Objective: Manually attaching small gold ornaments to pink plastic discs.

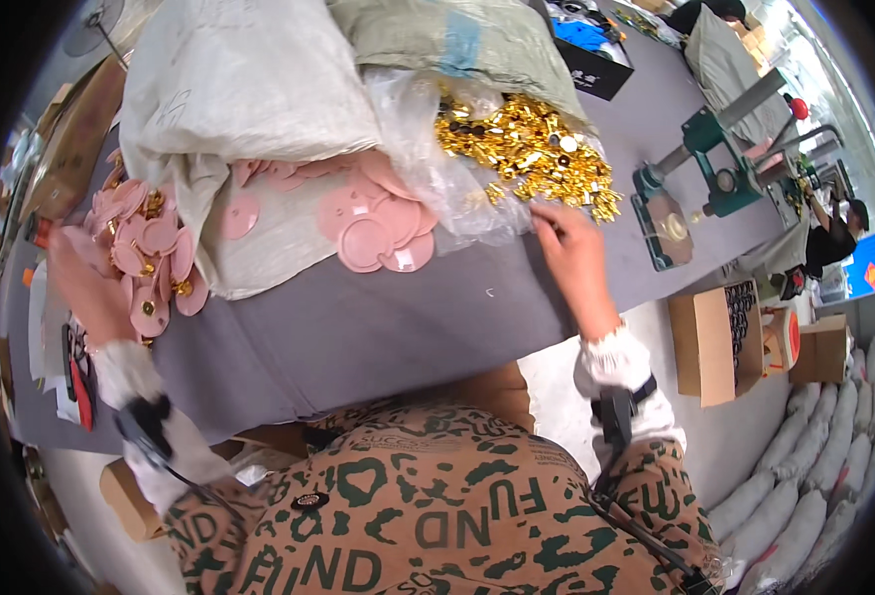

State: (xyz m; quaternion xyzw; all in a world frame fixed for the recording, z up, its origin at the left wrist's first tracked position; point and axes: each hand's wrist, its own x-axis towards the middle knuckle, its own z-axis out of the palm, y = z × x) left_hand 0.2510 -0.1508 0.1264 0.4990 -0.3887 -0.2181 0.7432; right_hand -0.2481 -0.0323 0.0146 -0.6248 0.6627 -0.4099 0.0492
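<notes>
The front edge of the desk (388, 332) climbs from lower left toward the right of the frame; its grey surface gives room between the two hands. At right of centre, the right hand (571, 258) is at the lower border of the gold pieces (542, 149), next to the clear plastic bag (482, 210). Its fingers are drawn narrow; whether they grip anything cannot be told. At far left, the blurred left hand (95, 288) is beside a heap of pink discs (160, 236); the state of its fingers cannot be told. More discs spill from a white sack (249, 79), upper left. A green press (720, 164) stands upper right; filled sacks (795, 506) cover the floor, lower right.
</notes>
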